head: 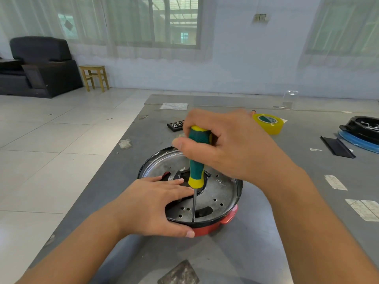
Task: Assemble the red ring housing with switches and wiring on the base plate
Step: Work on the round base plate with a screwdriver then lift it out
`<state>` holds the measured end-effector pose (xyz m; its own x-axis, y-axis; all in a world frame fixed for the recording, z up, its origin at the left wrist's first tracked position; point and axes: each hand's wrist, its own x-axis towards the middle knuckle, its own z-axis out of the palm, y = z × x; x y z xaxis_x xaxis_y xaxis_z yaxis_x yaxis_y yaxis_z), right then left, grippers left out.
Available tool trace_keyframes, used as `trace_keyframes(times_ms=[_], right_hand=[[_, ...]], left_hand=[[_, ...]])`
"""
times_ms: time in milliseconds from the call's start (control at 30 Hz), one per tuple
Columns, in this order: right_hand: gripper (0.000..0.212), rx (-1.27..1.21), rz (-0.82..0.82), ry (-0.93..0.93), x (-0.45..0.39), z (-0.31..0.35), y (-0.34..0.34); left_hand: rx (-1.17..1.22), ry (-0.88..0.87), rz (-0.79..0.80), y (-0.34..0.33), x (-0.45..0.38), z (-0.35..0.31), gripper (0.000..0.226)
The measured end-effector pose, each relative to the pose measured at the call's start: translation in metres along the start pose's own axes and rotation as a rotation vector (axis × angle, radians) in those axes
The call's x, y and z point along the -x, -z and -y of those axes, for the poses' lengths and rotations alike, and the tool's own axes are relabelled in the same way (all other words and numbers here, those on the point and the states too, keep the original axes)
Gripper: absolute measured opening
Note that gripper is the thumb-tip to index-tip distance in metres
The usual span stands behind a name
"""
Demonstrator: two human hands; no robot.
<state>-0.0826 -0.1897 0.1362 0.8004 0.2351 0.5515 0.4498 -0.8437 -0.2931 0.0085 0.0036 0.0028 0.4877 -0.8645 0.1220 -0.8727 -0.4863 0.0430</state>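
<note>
- A round silver metal base plate (222, 193), pierced with small holes and larger cut-outs, sits inside a black rim on a red ring housing (207, 229) at the middle of the grey worktable (256, 232); only the near edge of the red housing and one red tab (230, 216) show below the plate.
- The right hand (227, 144) is wrapped around the top of one green-and-yellow-handled screwdriver (195, 160), held nearly upright, its thin steel shaft reaching down to the near rim of the plate; the tip's exact seat is hard to make out.
- The left hand (151, 203) lies over the left side of the plate, fingers stretched flat towards the shaft and thumb pressed against the housing's near edge, hiding that part of the assembly.
- Any switches or wiring beneath the plate are hidden; dark parts show through the central cut-out, unclear.
- Beyond the plate, a black flat case (176, 125) is partly hidden behind the right hand.
- Right of and beyond the plate lies one roll of yellow tape (268, 123).
- Farther right, a black strip (337, 147) lies beside a black tray on a blue ring (361, 133), cut off by the frame edge.
- Far beyond the plate, one wooden stool (94, 77) stands beside a dark armchair (39, 66).
</note>
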Motion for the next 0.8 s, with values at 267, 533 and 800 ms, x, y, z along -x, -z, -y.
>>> trace_keyframes(times_ms=[267,533,800], right_hand=[[0.036,-0.272,0.207,-0.055,0.008,0.002,0.020],[0.038,0.072,0.009,0.043,0.007,0.002,0.015],[0.044,-0.246,0.256,-0.187,0.007,-0.001,0.015]], left_hand=[[-0.005,0.000,0.036,0.000,0.000,0.004,0.106],[-0.028,0.004,0.032,0.002,-0.001,0.002,0.101],[-0.009,0.016,0.080,0.002,-0.003,0.003,0.107]])
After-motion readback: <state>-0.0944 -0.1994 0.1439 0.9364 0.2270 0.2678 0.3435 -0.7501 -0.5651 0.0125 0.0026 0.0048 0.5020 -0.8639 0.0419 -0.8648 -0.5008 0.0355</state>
